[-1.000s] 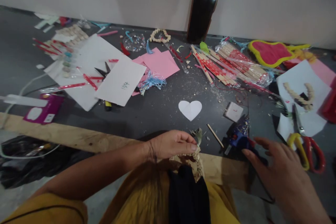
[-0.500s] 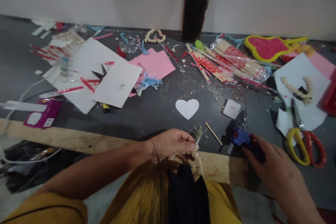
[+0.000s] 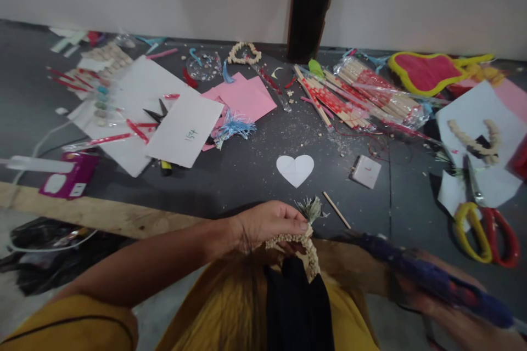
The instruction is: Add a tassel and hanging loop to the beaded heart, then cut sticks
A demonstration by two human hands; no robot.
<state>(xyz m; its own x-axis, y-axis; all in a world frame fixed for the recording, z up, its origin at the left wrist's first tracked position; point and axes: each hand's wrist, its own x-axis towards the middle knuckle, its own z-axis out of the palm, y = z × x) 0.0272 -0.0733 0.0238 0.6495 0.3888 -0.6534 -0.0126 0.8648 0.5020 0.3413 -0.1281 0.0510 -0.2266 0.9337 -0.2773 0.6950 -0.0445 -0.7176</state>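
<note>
My left hand [image 3: 275,223] is closed, thumb and fingers pinching a cream beaded ornament [image 3: 312,255] at the table's front edge. A grey-green tassel [image 3: 310,208] sticks up from the ornament beside my thumb. At the right, my right hand [image 3: 432,285] is wrapped around a dark blue glue gun [image 3: 428,274], blurred by motion, its nozzle pointing left toward the ornament. Between the two lies a thin wooden stick [image 3: 336,210]. Farther back is a white paper heart [image 3: 295,170].
Scissors [image 3: 486,230] with yellow and red handles lie at the right, near a small white block [image 3: 366,171]. Wrapped chopsticks [image 3: 370,93] and pink paper [image 3: 247,98] are farther back. A phone [image 3: 312,8] leans on the wall. White papers [image 3: 185,129] cover the left.
My right hand has lifted the glue gun from the table and swung its nozzle leftward. My left hand keeps its pinch on the ornament almost unmoved.
</note>
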